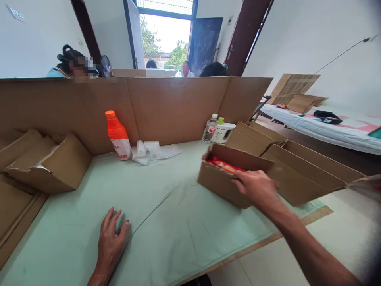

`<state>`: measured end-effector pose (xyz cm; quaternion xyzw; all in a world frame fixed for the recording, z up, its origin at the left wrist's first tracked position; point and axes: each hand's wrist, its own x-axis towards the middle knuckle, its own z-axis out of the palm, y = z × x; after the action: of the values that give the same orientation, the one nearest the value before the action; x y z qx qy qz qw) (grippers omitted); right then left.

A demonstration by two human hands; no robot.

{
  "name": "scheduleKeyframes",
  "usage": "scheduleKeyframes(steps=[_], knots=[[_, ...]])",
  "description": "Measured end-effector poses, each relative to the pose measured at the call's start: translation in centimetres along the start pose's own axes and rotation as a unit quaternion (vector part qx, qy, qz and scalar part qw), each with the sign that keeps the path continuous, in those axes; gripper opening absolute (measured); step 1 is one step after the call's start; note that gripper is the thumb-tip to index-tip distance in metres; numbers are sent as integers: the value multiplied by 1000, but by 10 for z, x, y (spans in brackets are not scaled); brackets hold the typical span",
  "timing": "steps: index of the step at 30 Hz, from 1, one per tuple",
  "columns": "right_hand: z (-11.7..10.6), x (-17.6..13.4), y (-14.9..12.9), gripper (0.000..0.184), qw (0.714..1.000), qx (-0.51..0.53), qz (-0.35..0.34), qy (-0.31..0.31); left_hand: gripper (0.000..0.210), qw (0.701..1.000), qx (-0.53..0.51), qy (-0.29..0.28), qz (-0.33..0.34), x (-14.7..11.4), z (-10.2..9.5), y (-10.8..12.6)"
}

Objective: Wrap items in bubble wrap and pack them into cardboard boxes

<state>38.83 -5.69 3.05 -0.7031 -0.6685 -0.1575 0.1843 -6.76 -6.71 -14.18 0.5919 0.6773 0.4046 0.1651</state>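
My right hand [256, 188] is at the near rim of a small open cardboard box [222, 188] on the right part of the table. Its fingers reach over the rim and the thumb rests against the outer wall, so the hand grips that wall. Inside the box lie red packets [224, 164] with yellowish print, partly hidden by the wall and the fingers. My left hand [111, 242] rests on the green tablecloth [160, 238] at the lower left, fingers apart and holding nothing. A dark thin line on the cloth runs beside it.
An orange bottle [119, 137], crumpled clear plastic [157, 151], a clear bottle [210, 129] and a white jug [222, 132] stand along the cardboard partition [178, 105]. Open cartons flank both sides, left [64, 167] and right [300, 174]. Several people sit beyond the partition.
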Motion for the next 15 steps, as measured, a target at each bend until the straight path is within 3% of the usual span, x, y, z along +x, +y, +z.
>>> scheduleKeyframes(steps=[2, 4, 7, 9, 11, 13, 15], knots=[[-1, 5, -60, 9, 994, 70, -79, -38, 48, 1000, -17, -12, 5, -1, 2, 5], [-10, 10, -107, 13, 967, 172, -173, -79, 53, 999, -43, -23, 23, -4, 5, 11], [-28, 12, -133, 16, 922, 287, -245, -85, 69, 993, -109, -36, 9, -7, 3, 16], [-30, 12, -122, 19, 925, 328, -188, -36, 73, 987, -152, -42, -37, -6, -2, 16], [-13, 13, -104, 23, 929, 360, -86, -29, 68, 978, -187, -51, -74, -2, -6, 16], [19, 11, -95, 27, 909, 405, -2, -95, 65, 972, -211, -55, -90, 3, -8, 15], [56, 3, -102, 35, 862, 473, 40, -181, 64, 971, -213, -49, -101, 6, -6, 14]])
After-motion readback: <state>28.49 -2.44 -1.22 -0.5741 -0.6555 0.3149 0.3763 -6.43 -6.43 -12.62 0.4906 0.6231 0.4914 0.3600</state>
